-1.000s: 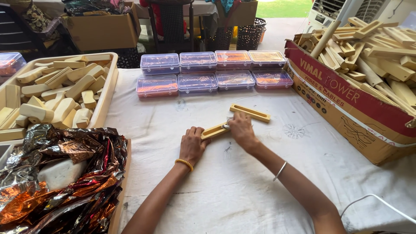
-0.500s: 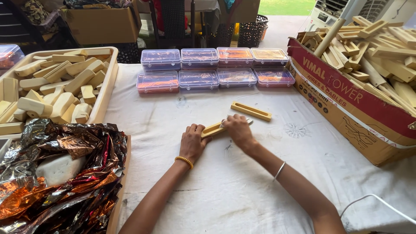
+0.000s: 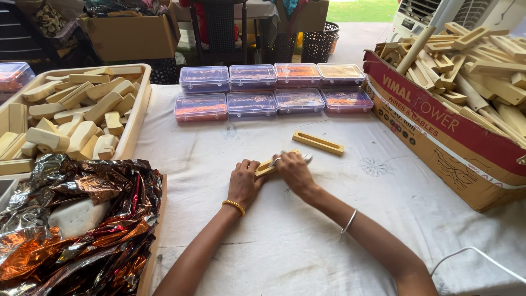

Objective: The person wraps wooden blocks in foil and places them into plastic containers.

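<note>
On the white cloth, the left hand presses curled fingers on the near end of a slotted wooden piece. The right hand grips a small metal tool over the piece's far end. A second wooden piece lies just beyond.

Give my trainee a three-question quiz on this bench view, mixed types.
1. True or false: both hands, left hand and right hand, touch the same wooden piece.
2. How many plastic boxes sit in the two rows? A) six B) eight C) ten
3. Fill in: the second wooden piece lies on the white ____, apart from both hands.

Key: 1 true; 2 B; 3 cloth.
</note>
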